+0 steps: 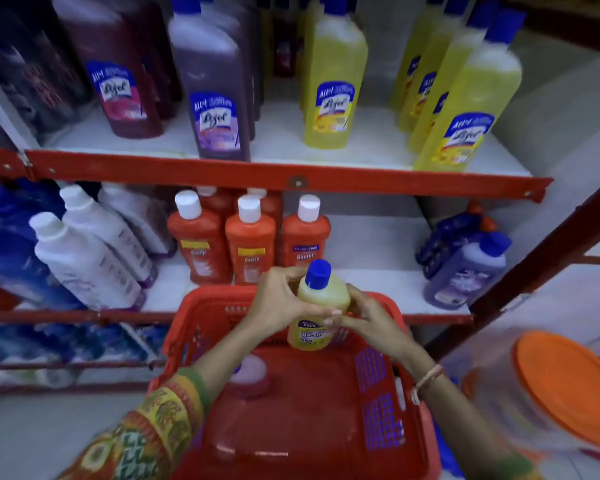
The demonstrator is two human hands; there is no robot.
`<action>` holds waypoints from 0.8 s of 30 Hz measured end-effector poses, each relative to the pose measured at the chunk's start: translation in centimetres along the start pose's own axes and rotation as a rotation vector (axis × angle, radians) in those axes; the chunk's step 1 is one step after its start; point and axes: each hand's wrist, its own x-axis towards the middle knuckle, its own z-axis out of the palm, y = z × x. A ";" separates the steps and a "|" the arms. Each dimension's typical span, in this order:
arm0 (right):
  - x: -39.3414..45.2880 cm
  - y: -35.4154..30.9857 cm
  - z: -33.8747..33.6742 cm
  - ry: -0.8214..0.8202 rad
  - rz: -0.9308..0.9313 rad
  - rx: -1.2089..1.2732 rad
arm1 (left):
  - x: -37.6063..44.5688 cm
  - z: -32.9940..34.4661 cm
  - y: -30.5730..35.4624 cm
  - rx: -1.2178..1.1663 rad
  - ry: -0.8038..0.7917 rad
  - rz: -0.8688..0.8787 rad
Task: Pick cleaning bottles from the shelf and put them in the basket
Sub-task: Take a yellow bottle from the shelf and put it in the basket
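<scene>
I hold a small yellow bottle (321, 299) with a blue cap upright over the far end of the red basket (201, 327). My left hand (284, 303) wraps its left side and my right hand (364, 317) grips its right side. A pink bottle (248, 374) lies inside the basket, partly hidden by my left forearm. The shelf (284, 176) above carries big yellow bottles (333, 88), purple bottles (212, 91) and a dark red bottle (113, 71).
The lower shelf holds orange bottles (250, 240) with white caps just beyond the basket, white bottles (84, 258) to the left and a lilac bottle (468, 271) at the right. An orange-lidded container (565, 389) sits at the right. A red shelf post (534, 261) slants nearby.
</scene>
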 end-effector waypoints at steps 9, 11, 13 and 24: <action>-2.0 10.1 4.1 -0.009 0.149 -0.226 | -5.5 4.3 -10.5 -0.018 -0.018 -0.279; -2.4 11.4 5.2 -0.012 0.187 -0.260 | -6.6 4.7 -12.4 -0.044 -0.030 -0.350; -2.6 12.4 6.1 -0.012 0.226 -0.291 | -7.5 5.0 -13.6 -0.052 -0.033 -0.393; -3.2 13.1 7.9 -0.017 0.359 -0.389 | -8.7 5.6 -15.4 -0.076 -0.074 -0.467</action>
